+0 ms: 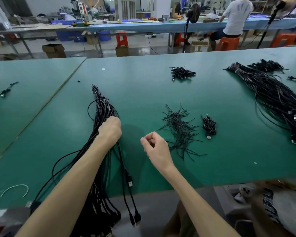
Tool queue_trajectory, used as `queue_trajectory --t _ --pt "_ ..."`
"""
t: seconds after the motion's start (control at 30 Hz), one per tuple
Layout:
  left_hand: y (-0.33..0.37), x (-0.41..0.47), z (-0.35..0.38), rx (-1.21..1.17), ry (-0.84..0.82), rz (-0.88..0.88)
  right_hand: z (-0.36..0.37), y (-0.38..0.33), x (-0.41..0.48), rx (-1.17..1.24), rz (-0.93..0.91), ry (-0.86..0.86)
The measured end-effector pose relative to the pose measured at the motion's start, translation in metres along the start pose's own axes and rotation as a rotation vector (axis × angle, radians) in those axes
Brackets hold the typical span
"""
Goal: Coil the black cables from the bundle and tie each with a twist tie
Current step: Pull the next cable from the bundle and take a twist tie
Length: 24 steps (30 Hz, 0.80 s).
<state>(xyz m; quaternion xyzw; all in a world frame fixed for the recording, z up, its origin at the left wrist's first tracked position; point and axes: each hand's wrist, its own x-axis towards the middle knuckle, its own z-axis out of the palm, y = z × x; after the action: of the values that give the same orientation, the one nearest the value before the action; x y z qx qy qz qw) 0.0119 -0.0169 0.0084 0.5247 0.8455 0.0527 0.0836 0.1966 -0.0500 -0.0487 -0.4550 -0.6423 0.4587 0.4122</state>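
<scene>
A long bundle of black cables (pixel 101 103) lies on the green table (pixel 143 89), bound near its far end by a pale tie. Its plug ends hang over the near edge. My left hand (pixel 110 130) grips the cables at the middle of the bundle, fingers curled into the strands. My right hand (pixel 154 146) hovers to the right of it, fingers curled with the thumb against them and nothing visible in it. A loose pile of black twist ties (pixel 179 129) lies just right of that hand. One coiled, tied cable (pixel 209 126) sits beside the ties.
A small heap of coiled cables (pixel 182 73) lies farther back. A second large cable bundle (pixel 272 96) stretches along the right side. A white tie (pixel 15 189) lies at the near left. A seated person (pixel 234 19) works at the far bench.
</scene>
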Motion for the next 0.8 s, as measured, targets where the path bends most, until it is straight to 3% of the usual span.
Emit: queue_trajectory --t 0.3,0.47,0.57,0.67,0.8 --pt "-0.006 -0.008 -0.016 -0.242 0.043 -0.004 0.0 0.0 -0.001 -0.004 0.001 -0.015" --pt "0.014 -0.028 -0.021 -0.937 -0.234 0.055 0.0 -0.002 -0.001 0.021 -0.004 -0.025" --pt "0.02 -0.036 -0.024 -1.26 -0.262 0.085 -0.001 -0.007 -0.005 0.101 -0.01 -0.078" --pt "0.023 -0.044 -0.023 -1.291 -0.416 0.219 -0.003 -0.013 -0.007 0.239 0.01 -0.102" --pt "0.034 -0.042 -0.019 -1.305 -0.219 0.221 -0.006 -0.012 -0.008 0.219 -0.013 -0.102"
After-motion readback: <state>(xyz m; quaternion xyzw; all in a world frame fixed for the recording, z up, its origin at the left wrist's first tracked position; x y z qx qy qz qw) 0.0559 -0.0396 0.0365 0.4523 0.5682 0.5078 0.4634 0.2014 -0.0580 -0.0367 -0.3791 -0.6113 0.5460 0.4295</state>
